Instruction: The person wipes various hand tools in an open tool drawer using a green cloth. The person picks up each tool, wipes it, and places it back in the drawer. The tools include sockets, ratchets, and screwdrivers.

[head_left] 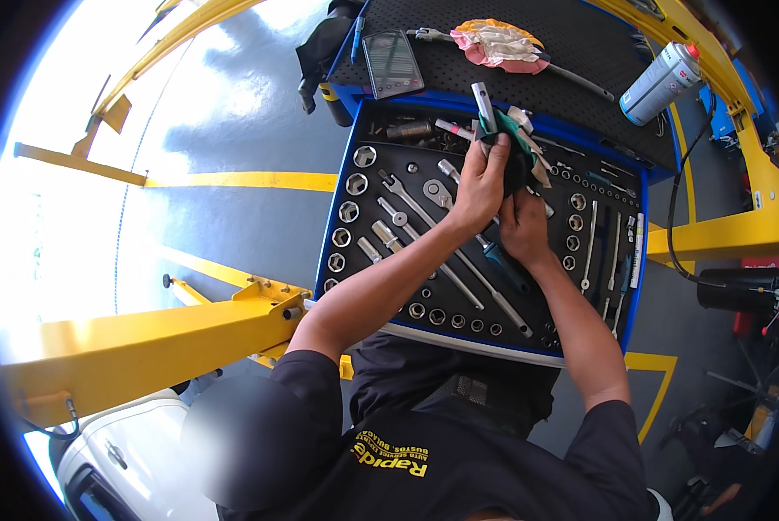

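My left hand [482,182] is closed around a shiny metal tube-shaped tool [483,102], which points away from me above the open drawer. A crumpled green, black and cream rag [517,143] is bunched against the tool and hides its lower part. Close by on the right, my right hand [526,227] has its fingers curled at the dark lower end of the rag; what they grip is mostly hidden. Under both hands lies the tool drawer [374,300], with a ratchet [437,193], a long breaker bar [481,282] and several sockets [356,183] in dark foam.
On the black perforated cabinet top [446,74] lie a phone or tablet [392,63], a pink and white glove or cloth [500,45] and a spray can [660,85]. Yellow lift arms [164,343] flank the cabinet. A white car [133,443] stands at the lower left.
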`<state>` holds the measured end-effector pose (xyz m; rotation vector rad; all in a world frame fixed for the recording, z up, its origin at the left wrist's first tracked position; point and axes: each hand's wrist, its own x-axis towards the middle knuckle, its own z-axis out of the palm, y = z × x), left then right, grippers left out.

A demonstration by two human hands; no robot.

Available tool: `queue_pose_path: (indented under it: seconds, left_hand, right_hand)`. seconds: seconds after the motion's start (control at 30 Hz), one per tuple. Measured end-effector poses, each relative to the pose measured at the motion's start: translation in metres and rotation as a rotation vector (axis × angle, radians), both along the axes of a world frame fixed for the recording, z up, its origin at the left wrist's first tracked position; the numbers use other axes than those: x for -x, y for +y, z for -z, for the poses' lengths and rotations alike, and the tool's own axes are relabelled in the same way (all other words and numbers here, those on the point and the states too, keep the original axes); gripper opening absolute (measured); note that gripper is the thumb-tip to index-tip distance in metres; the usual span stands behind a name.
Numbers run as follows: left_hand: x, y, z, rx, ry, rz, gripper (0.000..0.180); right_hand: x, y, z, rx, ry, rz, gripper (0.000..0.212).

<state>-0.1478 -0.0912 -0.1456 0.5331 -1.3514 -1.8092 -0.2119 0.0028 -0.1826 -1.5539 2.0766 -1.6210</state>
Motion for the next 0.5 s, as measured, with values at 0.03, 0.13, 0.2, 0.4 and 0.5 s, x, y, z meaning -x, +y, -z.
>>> queue_pose_path:
  seconds: [0.03, 0.13, 0.2, 0.4, 0.5]
  left_hand:
    - [0.001, -0.008, 0.009, -0.015, -0.003, 0.045, 0.027]
    - [-0.003, -0.02, -0.006, -0.171, 0.029, 0.114, 0.031]
    - [-0.008, -0.042, -0.009, -0.268, 0.045, 0.062, 0.05]
    - [-0.008, -0.056, -0.008, -0.505, 0.213, -0.133, 0.059]
    - [-0.003, -0.049, -0.006, -0.358, 0.236, -0.09, 0.042]
  right_hand:
    - [0.002, 0.003, 0.002, -0.069, -0.055, -0.025, 0.019]
    - [-0.001, -0.002, -0.011, 0.085, 0.039, -0.058, 0.02]
    - [-0.006, 0.0, -0.019, -0.032, 0.039, -0.111, 0.022]
    - [-0.012, 0.001, -0.025, -0.105, 0.019, -0.117, 0.02]
    - [-0.01, 0.001, -0.02, -0.164, -0.01, -0.08, 0.017]
